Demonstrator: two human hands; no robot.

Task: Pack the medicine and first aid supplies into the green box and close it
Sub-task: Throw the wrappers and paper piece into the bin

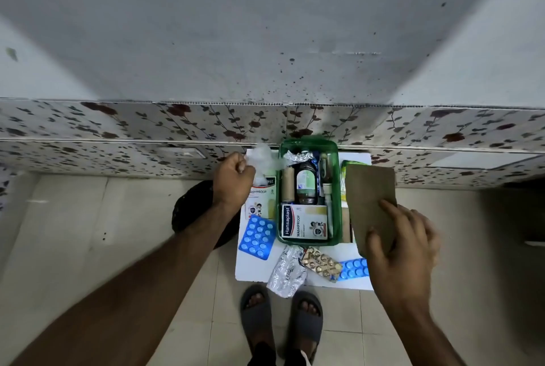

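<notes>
Both hands grip: cotton (267, 156) left, envelope (370, 203) right

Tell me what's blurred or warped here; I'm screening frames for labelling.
Head view: wide-angle bending curves the tiled ledge; the white wad in the left hand is motion-smeared; the Hansaplast box in the green box reads sharp; lighting is flat, without glare.

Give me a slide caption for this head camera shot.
Left hand lifts cotton beside the green box; right hand holds a brown packet.
</notes>
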